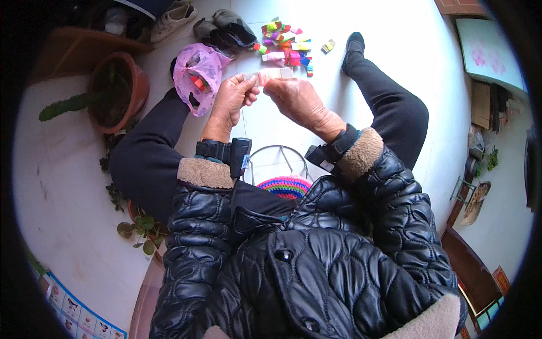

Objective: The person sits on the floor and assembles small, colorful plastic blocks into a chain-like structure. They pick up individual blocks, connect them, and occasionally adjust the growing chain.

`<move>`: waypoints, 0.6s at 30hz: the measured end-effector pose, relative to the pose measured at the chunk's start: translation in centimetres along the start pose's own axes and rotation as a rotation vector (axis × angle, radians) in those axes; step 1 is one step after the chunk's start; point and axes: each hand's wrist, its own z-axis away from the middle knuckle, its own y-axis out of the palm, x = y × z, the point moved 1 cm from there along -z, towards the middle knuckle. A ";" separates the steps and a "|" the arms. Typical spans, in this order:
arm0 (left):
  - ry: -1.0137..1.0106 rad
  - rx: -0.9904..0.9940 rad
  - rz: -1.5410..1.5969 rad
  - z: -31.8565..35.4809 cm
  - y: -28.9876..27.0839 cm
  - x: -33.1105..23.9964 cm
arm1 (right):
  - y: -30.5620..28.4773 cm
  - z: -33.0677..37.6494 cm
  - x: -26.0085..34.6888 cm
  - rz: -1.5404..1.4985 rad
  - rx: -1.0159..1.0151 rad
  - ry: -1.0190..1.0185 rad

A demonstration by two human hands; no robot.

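My left hand [231,100] pinches one end of a small pale strip with a pinkish-red part [275,74]. My right hand [300,103] is closed on the same strip, its knuckles hiding part of it. Whether it is paper or ribbon I cannot tell. Just beyond my hands, a pile of small colourful folded pieces [287,46] lies on the white floor. A single yellowish piece [328,46] lies apart, right of the pile. Beside my left hand is a pink plastic bag [212,63], with something red and green inside.
Dark shoes [232,28] and a pale shoe [174,21] stand at the far left. A potted cactus [133,85] is at the left, with a leafy plant [144,231] nearer me. A stool with a striped crocheted cover [285,186] shows below my hands. Cardboard [481,104] leans at the right.
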 end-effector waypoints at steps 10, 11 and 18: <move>0.021 0.249 0.226 0.5 0.5 -0.9 | 1.4 0.7 -3.8 -1.308 0.201 0.681; 0.028 0.257 0.182 0.7 0.6 -1.0 | 1.2 0.7 -4.5 -1.277 0.205 0.647; -0.096 0.376 -0.070 1.6 1.2 -1.9 | 0.3 -0.1 -7.6 -1.081 0.405 0.533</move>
